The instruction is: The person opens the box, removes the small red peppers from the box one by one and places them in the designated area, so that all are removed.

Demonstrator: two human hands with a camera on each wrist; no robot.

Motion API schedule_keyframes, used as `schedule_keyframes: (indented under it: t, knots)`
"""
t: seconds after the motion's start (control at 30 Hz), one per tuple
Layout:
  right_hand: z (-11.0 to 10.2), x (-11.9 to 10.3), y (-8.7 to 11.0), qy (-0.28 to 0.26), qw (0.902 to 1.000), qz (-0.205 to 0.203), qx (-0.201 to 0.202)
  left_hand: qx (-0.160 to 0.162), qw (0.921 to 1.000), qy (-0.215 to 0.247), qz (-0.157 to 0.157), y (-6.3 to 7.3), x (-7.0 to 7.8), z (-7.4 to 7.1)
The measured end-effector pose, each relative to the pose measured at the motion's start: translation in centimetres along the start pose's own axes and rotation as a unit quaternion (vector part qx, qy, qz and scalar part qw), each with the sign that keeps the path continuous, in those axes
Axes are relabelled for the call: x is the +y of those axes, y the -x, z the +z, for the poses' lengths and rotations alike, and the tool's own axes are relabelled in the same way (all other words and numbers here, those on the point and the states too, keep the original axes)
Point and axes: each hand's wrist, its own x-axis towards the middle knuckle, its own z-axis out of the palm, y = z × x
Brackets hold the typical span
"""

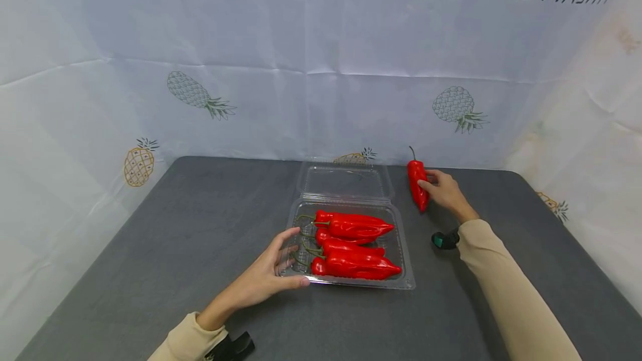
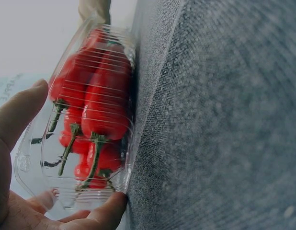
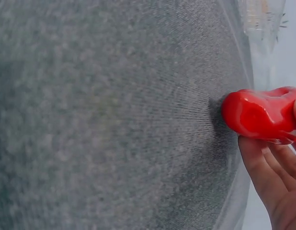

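Observation:
My left hand (image 1: 263,274) is at the near left corner of a clear plastic clamshell container (image 1: 408,272), thumb by the front edge and fingers round the left side. In the left wrist view its fingertips (image 2: 117,203) lie against the ribbed wall, low by the table. Inside the container, several long red peppers (image 1: 358,265) lie crosswise with green stems to the left. Off to the right, my right hand (image 1: 445,189) pinches another red pepper (image 1: 416,183) between thumb and fingers, stem pointing away. In the right wrist view, this pepper (image 3: 256,115) is close over the table.
The container's clear lid (image 1: 346,180) is folded back, away from me. A dark grey table (image 1: 210,227) carries everything, its far edge meeting a white cloth (image 1: 321,99) printed with pineapples. A black wrist strap (image 1: 443,239) sits by the right sleeve.

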Motion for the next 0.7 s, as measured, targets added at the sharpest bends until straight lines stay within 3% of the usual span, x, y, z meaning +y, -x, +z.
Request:
schedule_keyframes:
  t: [0.43, 0.7]
  knots:
    - [0.27, 0.49, -0.38, 0.034, 0.9991, 0.021, -0.015, -0.005, 1.0000, -0.004, 0.002, 0.06, 0.02, 0.03]
    - [0.55, 0.53, -0.43, 0.021, 0.9994, 0.024, -0.014, 0.000, 1.0000, -0.003, -0.008, 0.11, 0.14, -0.01]
